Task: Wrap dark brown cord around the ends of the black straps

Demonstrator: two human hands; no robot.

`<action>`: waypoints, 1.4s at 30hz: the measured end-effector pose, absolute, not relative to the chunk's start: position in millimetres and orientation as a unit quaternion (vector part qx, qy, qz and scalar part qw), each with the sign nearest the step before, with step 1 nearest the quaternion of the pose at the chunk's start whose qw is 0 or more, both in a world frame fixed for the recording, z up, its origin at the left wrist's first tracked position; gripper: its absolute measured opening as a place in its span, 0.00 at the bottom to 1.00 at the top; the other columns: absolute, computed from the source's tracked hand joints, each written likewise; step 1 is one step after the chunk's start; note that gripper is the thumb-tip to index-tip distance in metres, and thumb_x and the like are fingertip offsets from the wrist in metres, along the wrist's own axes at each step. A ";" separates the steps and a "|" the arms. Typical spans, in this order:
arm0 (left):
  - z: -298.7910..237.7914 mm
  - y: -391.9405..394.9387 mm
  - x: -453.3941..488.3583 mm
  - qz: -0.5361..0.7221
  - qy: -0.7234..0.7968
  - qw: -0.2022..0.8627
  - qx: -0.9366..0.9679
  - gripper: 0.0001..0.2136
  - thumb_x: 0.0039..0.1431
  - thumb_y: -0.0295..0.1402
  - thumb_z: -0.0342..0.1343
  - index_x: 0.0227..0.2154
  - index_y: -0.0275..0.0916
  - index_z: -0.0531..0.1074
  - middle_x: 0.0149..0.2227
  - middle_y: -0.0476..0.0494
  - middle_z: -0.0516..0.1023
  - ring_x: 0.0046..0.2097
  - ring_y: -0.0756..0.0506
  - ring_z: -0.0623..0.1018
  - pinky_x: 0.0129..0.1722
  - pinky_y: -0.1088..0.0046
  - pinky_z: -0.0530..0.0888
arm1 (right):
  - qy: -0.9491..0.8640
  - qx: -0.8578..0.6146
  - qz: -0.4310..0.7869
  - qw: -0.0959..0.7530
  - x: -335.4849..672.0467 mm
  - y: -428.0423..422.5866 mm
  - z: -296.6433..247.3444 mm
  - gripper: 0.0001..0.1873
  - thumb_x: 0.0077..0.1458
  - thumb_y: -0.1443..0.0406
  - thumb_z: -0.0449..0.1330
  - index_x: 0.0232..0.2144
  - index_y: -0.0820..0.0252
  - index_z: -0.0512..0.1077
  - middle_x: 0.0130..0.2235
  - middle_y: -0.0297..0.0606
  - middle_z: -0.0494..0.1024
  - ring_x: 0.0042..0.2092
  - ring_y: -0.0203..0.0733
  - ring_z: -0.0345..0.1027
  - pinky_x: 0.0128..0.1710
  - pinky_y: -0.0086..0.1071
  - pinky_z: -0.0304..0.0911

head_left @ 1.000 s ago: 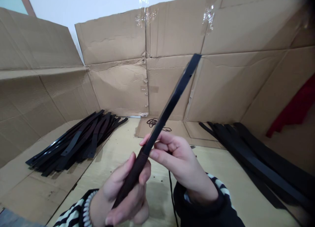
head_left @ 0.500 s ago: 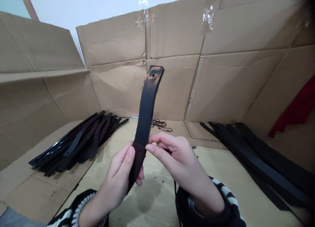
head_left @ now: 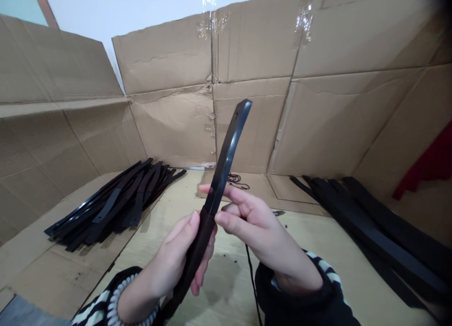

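A long, flat black strip (head_left: 226, 161) with a small hole near its top end stands tilted up and to the right in front of me. Its lower part sits in a dark brown sleeve (head_left: 197, 250). My left hand (head_left: 176, 262) is closed round that sleeve, thumb on top. My right hand (head_left: 254, 227) touches the strip just above the sleeve, with its fingers curled against the strip's edge and a thin black cord (head_left: 251, 279) hanging below it.
A heap of black strips (head_left: 113, 201) lies at the left and another heap of black strips (head_left: 370, 222) at the right on the cardboard-covered table (head_left: 335, 288). Cardboard walls (head_left: 169, 81) enclose the space. A tangle of black cord (head_left: 236, 179) lies at the back. Red fabric (head_left: 431, 163) shows far right.
The strip has swung from leaning far right to nearly upright with its flat face towards me, then turned edge-on and tilted right again. Both hands stay on it.
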State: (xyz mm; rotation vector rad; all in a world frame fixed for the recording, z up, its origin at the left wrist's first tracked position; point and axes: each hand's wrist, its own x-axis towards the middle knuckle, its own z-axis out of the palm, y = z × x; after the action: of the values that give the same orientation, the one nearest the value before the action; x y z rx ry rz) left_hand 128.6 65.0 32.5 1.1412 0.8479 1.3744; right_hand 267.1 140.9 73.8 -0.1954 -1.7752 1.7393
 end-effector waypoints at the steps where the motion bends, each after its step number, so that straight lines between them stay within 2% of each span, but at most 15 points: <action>1: 31.5 65.8 128.6 0.576 0.327 0.566 0.491 0.24 0.65 0.51 0.38 0.25 0.37 0.64 0.10 0.52 0.64 0.15 0.53 0.60 0.21 0.77 0.56 | -0.666 -0.060 0.676 0.309 266.5 141.0 73.5 0.18 0.58 0.65 0.60 0.50 0.63 0.65 0.24 0.28 0.74 0.28 0.26 0.70 0.32 0.19 0.65; 6: 30.7 68.2 128.7 0.549 0.137 0.678 0.469 0.24 0.66 0.50 0.34 0.27 0.36 0.62 0.09 0.58 0.54 0.13 0.57 0.50 0.23 0.78 0.55 | -0.640 -0.022 0.700 0.316 263.4 140.6 68.9 0.10 0.58 0.65 0.60 0.42 0.63 0.70 0.24 0.31 0.77 0.28 0.27 0.73 0.32 0.18 0.67; 9: 35.6 67.7 128.0 0.521 0.157 0.699 0.463 0.27 0.64 0.55 0.34 0.30 0.35 0.65 0.13 0.58 0.56 0.13 0.58 0.51 0.23 0.79 0.56 | -0.655 -0.044 0.672 0.343 263.1 138.7 69.2 0.07 0.57 0.65 0.60 0.38 0.63 0.70 0.24 0.32 0.77 0.26 0.29 0.73 0.29 0.19 0.67; 11: 40.4 67.9 129.2 0.539 0.267 0.639 0.479 0.28 0.62 0.57 0.37 0.33 0.35 0.66 0.19 0.55 0.63 0.14 0.58 0.57 0.19 0.80 0.56 | -0.675 -0.086 0.639 0.359 263.2 136.3 71.2 0.07 0.58 0.64 0.59 0.35 0.63 0.68 0.23 0.32 0.76 0.25 0.31 0.72 0.26 0.21 0.66; 13: 44.9 69.2 132.0 0.576 0.377 0.535 0.490 0.25 0.61 0.55 0.43 0.33 0.34 0.68 0.23 0.51 0.68 0.18 0.56 0.66 0.18 0.81 0.60 | -0.693 -0.133 0.604 0.369 263.0 133.2 73.3 0.09 0.60 0.61 0.57 0.34 0.62 0.66 0.21 0.33 0.74 0.22 0.34 0.71 0.24 0.25 0.65; 15: 47.2 70.9 134.5 0.608 0.433 0.441 0.498 0.23 0.62 0.51 0.46 0.28 0.33 0.68 0.22 0.49 0.70 0.22 0.54 0.71 0.22 0.82 0.66 | -0.707 -0.170 0.573 0.378 263.0 130.6 74.4 0.11 0.61 0.59 0.55 0.34 0.62 0.65 0.20 0.33 0.74 0.20 0.37 0.70 0.23 0.28 0.65; 17: 46.4 72.0 134.9 0.615 0.445 0.415 0.502 0.24 0.63 0.50 0.44 0.24 0.33 0.68 0.19 0.48 0.70 0.22 0.54 0.71 0.23 0.82 0.67 | -0.717 -0.170 0.560 0.379 264.1 129.5 74.6 0.11 0.61 0.58 0.55 0.34 0.62 0.66 0.20 0.34 0.74 0.21 0.37 0.71 0.26 0.29 0.65; 21: 40.0 71.0 129.1 0.586 0.377 0.528 0.486 0.25 0.63 0.52 0.43 0.29 0.33 0.71 0.16 0.50 0.69 0.15 0.55 0.67 0.15 0.84 0.63 | -0.726 -0.077 0.595 0.337 269.6 133.5 73.5 0.10 0.60 0.61 0.57 0.40 0.61 0.71 0.24 0.33 0.76 0.27 0.33 0.72 0.29 0.26 0.64; 25: 36.1 70.1 122.1 0.563 0.265 0.638 0.453 0.25 0.62 0.52 0.44 0.27 0.34 0.73 0.12 0.52 0.64 0.12 0.55 0.61 0.11 0.84 0.59 | -0.720 -0.049 0.611 0.325 271.8 139.3 70.9 0.14 0.59 0.61 0.59 0.45 0.62 0.72 0.29 0.35 0.74 0.30 0.32 0.69 0.32 0.26 0.63; 30: 33.1 74.3 116.1 0.451 0.080 0.798 0.390 0.28 0.66 0.50 0.36 0.26 0.33 0.72 0.10 0.54 0.59 0.10 0.57 0.60 0.20 0.83 0.64 | -0.715 -0.076 0.604 0.344 263.9 139.9 67.6 0.15 0.57 0.60 0.60 0.42 0.65 0.70 0.21 0.31 0.68 0.26 0.32 0.65 0.26 0.25 0.58; 33: 34.6 78.2 117.0 0.419 0.028 0.830 0.367 0.28 0.67 0.49 0.32 0.28 0.35 0.70 0.10 0.55 0.60 0.09 0.56 0.59 0.21 0.81 0.64 | -0.706 -0.091 0.593 0.376 259.4 139.3 66.8 0.12 0.57 0.60 0.60 0.39 0.64 0.69 0.20 0.29 0.69 0.24 0.30 0.65 0.27 0.23 0.59; 37: 41.6 78.4 124.8 0.504 0.206 0.744 0.387 0.24 0.65 0.50 0.39 0.30 0.34 0.69 0.16 0.53 0.65 0.12 0.58 0.61 0.19 0.83 0.62 | -0.713 -0.127 0.557 0.406 258.8 138.9 67.0 0.10 0.57 0.60 0.60 0.34 0.62 0.68 0.20 0.28 0.69 0.23 0.29 0.68 0.27 0.21 0.62; 40: 45.8 75.8 131.3 0.566 0.350 0.610 0.430 0.27 0.61 0.56 0.41 0.31 0.34 0.69 0.22 0.50 0.70 0.18 0.56 0.69 0.20 0.82 0.64 | -0.717 -0.158 0.549 0.399 259.0 136.8 67.1 0.11 0.60 0.58 0.57 0.34 0.61 0.66 0.19 0.27 0.69 0.21 0.32 0.69 0.22 0.22 0.60; 42: 47.2 74.4 134.1 0.589 0.411 0.513 0.470 0.26 0.60 0.56 0.44 0.32 0.34 0.70 0.26 0.48 0.71 0.22 0.54 0.73 0.22 0.81 0.67 | -0.711 -0.167 0.563 0.388 258.5 135.1 67.3 0.11 0.60 0.57 0.56 0.33 0.61 0.64 0.19 0.27 0.69 0.18 0.35 0.69 0.17 0.24 0.58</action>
State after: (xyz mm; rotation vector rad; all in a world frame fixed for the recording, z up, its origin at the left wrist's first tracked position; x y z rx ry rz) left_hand 134.1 74.4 47.2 1.1291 0.9886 1.4176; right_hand 258.5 135.1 67.3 -0.4243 -1.8078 1.4315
